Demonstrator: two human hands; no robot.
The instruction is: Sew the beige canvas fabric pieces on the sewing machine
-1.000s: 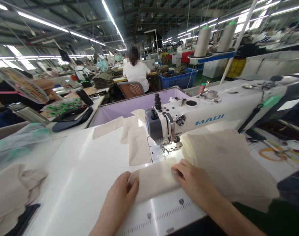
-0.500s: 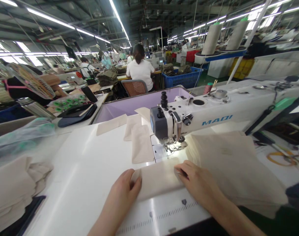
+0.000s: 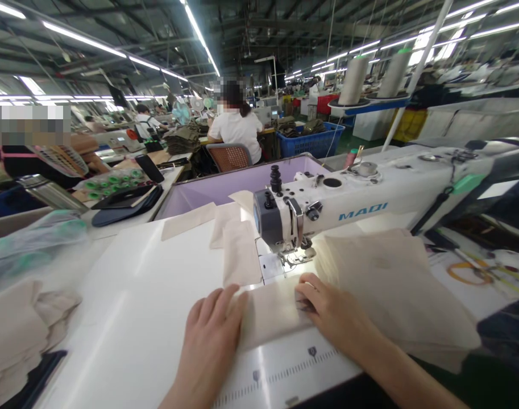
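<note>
Bright strip lights [image 3: 84,38] run under the dark roof of a big workshop, above a white worktable [image 3: 157,295] with a sewing machine [image 3: 319,204] on it. In front of the machine, on the wearer's side, the left hand [image 3: 214,324] lies palm down over the left end of a beige cloth strip [image 3: 270,312], its fingers close together and slightly bent; whether they pinch the cloth cannot be told. At the strip's other end, the right hand [image 3: 327,307] is half curled and touches the cloth, with something small and dark inside the bend of its fingers; whether it grips cloth too cannot be made out. The strip lies flat on the table between the hands, just short of the needle area. Beside the right hand, under the machine's arm and spreading toward the wearer, is a pile of larger beige cloths [image 3: 391,278]. Left of the machine's head lie some smaller beige pieces [image 3: 242,253], and farther left, at the edge of view, sits a crumpled beige heap [image 3: 16,335]. Right of the machine's pile, orange-handled scissors [image 3: 468,272] rest on a white surface. Behind the machine come a lilac bin [image 3: 237,184], a person in a white top [image 3: 236,133] on a brown chair [image 3: 229,157], and a blue basket [image 3: 310,142]. Two big thread cones [image 3: 353,80] stand behind the machine, to the right.
</note>
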